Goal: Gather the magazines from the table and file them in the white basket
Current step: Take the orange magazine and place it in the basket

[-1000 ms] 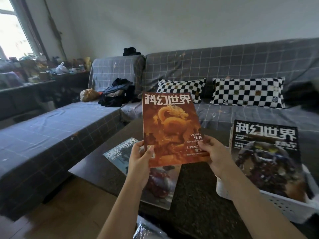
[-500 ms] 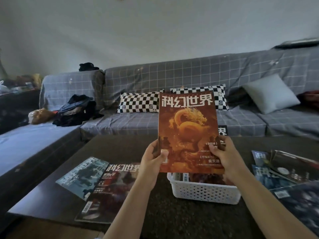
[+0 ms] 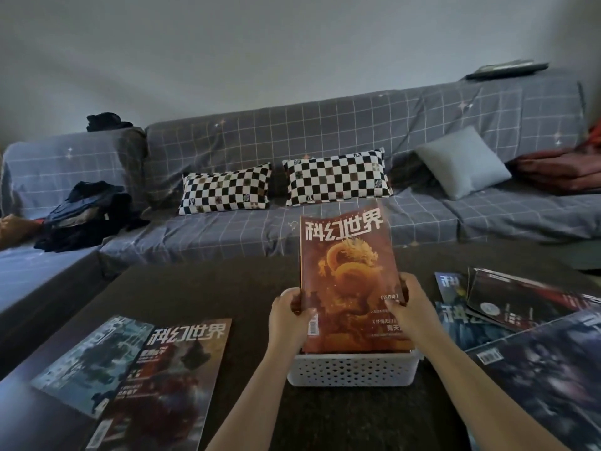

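An orange magazine with a golden dragon on its cover (image 3: 349, 271) stands upright with its bottom edge inside the white perforated basket (image 3: 353, 369) on the dark table (image 3: 227, 288). My left hand (image 3: 289, 317) grips its left edge and my right hand (image 3: 408, 304) grips its right edge. More magazines stand behind it in the basket, mostly hidden. Two magazines (image 3: 136, 375) lie overlapping on the table at the left. Several more magazines (image 3: 520, 327) lie spread at the right.
A grey checked sofa (image 3: 325, 135) runs behind the table and along the left side. On it lie two black-and-white checkered pillows (image 3: 283, 185), a grey cushion (image 3: 461, 162), dark clothes (image 3: 84, 216) and a red blanket (image 3: 562, 170).
The view swung right from the table's left end to the basket. Both hands carried the dragon magazine over and lowered it from above the basket into it.
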`<state>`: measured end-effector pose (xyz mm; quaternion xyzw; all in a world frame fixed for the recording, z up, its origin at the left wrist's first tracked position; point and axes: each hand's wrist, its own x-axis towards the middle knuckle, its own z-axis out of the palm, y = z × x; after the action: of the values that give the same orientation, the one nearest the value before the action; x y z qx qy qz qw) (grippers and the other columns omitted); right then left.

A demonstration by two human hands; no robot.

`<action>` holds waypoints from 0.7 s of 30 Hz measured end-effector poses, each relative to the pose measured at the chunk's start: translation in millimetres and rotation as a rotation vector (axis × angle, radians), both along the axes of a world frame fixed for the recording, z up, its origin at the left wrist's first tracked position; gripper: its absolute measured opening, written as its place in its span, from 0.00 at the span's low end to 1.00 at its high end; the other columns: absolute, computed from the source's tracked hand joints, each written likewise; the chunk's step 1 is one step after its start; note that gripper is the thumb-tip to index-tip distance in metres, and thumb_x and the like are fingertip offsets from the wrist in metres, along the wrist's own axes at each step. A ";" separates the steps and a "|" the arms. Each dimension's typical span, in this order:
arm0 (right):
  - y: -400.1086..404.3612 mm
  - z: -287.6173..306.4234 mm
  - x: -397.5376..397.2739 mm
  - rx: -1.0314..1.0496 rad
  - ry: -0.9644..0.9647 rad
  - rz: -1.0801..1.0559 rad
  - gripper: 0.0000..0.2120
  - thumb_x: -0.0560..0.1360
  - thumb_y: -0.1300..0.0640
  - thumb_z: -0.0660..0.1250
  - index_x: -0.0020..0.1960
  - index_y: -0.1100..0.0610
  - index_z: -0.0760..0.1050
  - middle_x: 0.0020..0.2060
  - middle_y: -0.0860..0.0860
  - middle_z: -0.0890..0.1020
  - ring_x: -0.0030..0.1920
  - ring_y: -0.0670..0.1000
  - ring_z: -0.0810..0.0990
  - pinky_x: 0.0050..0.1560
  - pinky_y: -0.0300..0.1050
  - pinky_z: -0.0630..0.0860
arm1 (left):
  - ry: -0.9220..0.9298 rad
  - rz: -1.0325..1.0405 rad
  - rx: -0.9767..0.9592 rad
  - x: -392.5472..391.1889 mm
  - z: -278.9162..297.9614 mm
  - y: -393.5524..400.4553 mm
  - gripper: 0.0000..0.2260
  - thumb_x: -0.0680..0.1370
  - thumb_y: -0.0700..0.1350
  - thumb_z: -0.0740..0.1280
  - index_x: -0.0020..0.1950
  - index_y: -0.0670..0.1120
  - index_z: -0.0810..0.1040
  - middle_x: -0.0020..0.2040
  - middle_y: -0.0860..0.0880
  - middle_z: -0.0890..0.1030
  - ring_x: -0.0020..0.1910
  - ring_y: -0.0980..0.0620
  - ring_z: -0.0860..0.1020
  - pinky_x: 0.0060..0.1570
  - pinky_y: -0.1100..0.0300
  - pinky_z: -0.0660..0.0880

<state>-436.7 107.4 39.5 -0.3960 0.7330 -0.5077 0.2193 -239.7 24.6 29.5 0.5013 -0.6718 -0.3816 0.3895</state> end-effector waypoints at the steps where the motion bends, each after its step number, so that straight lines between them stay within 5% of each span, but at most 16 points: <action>1: 0.1 -0.6 1.1 0.016 0.050 -0.018 0.19 0.75 0.61 0.65 0.64 0.53 0.67 0.55 0.52 0.75 0.43 0.44 0.75 0.38 0.38 0.71 | -0.026 -0.005 -0.016 -0.3 -1.1 -0.1 0.14 0.74 0.41 0.71 0.58 0.52 0.78 0.53 0.53 0.81 0.48 0.58 0.80 0.41 0.67 0.76; 5: 6.0 -3.0 6.7 0.111 0.152 -0.016 0.21 0.73 0.60 0.68 0.64 0.55 0.68 0.64 0.55 0.65 0.62 0.55 0.69 0.58 0.49 0.71 | -0.061 0.076 -0.002 -2.4 -1.7 2.1 0.17 0.76 0.41 0.69 0.62 0.53 0.74 0.59 0.54 0.73 0.47 0.59 0.76 0.36 0.71 0.71; 11: 7.3 -3.1 10.1 0.113 0.165 -0.020 0.23 0.74 0.56 0.67 0.67 0.54 0.67 0.67 0.54 0.64 0.67 0.55 0.66 0.64 0.52 0.67 | -0.147 0.111 -0.063 -5.3 -3.1 8.2 0.18 0.78 0.45 0.66 0.68 0.52 0.71 0.65 0.51 0.69 0.62 0.53 0.73 0.61 0.55 0.74; 16: 4.1 -7.1 13.6 0.080 0.196 -0.081 0.21 0.74 0.56 0.66 0.66 0.56 0.69 0.62 0.54 0.71 0.64 0.54 0.69 0.63 0.51 0.68 | -0.182 0.123 -0.095 -4.5 -3.8 9.2 0.13 0.78 0.46 0.65 0.62 0.53 0.75 0.56 0.51 0.74 0.51 0.57 0.74 0.41 0.71 0.67; 21: 3.6 -8.7 10.8 0.041 0.210 -0.088 0.18 0.74 0.57 0.65 0.64 0.56 0.72 0.57 0.52 0.77 0.59 0.52 0.74 0.60 0.51 0.73 | -0.206 0.113 -0.146 -1.9 -3.9 8.1 0.06 0.77 0.47 0.66 0.54 0.55 0.77 0.49 0.54 0.74 0.47 0.58 0.74 0.37 0.71 0.65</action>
<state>-425.9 111.1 30.8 -0.4100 0.7788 -0.4574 0.1269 -241.6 32.8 25.6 0.5450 -0.7050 -0.2557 0.3750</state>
